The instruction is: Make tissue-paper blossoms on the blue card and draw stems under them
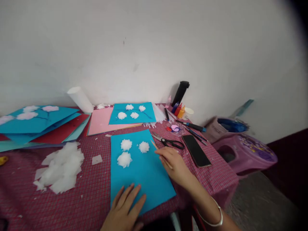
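A blue sheet of paper (144, 179) lies on the table with three fluffy white tissue puffs (126, 145) on its upper part. My left hand (126, 205) rests flat on the sheet's lower edge, its fingers spread. At the sheet's right side, my right hand (174, 162) is closed around a thin pale wooden stick (154, 145), whose tip points up and left, near the rightmost puff. Scissors (169, 142) lie just beyond that hand, and a black phone (196, 150) is to its right.
White tissue squares (61, 168) are heaped at the left. Blue sheets with pink puffs (43, 120) stand behind them. At the back are a white roll (80, 99), another blue sheet with puffs (149, 117) and paint bottles (178, 109). A pink stool (240, 154) stands right of the table.
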